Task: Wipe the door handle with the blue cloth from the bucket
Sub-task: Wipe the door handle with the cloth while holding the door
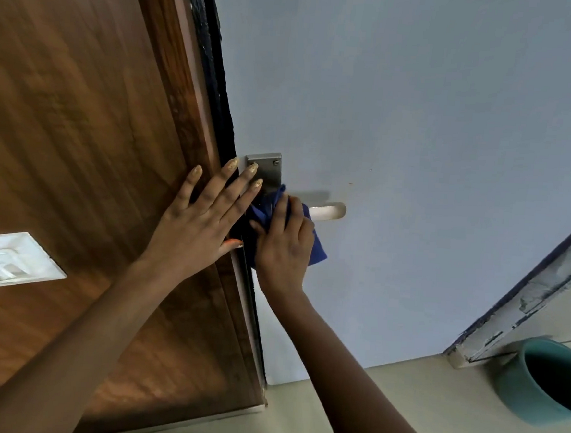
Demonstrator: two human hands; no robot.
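Observation:
A metal door handle [328, 211] sticks out to the right from a steel backplate [267, 171] on the pale blue door [419, 124]. My right hand [284, 243] presses a blue cloth [319, 249] around the inner part of the lever, close to the backplate; only the lever's rounded tip shows. My left hand [199, 223] lies flat with fingers spread across the wooden frame [81, 117] and the door's edge, fingertips touching the backplate. The teal bucket [543, 379] stands on the floor at the lower right.
A white switch plate [7, 261] sits on the wooden panel at the left. A worn, peeling frame strip [528, 301] runs diagonally at the right above the bucket. The beige floor [382, 409] lies below the door.

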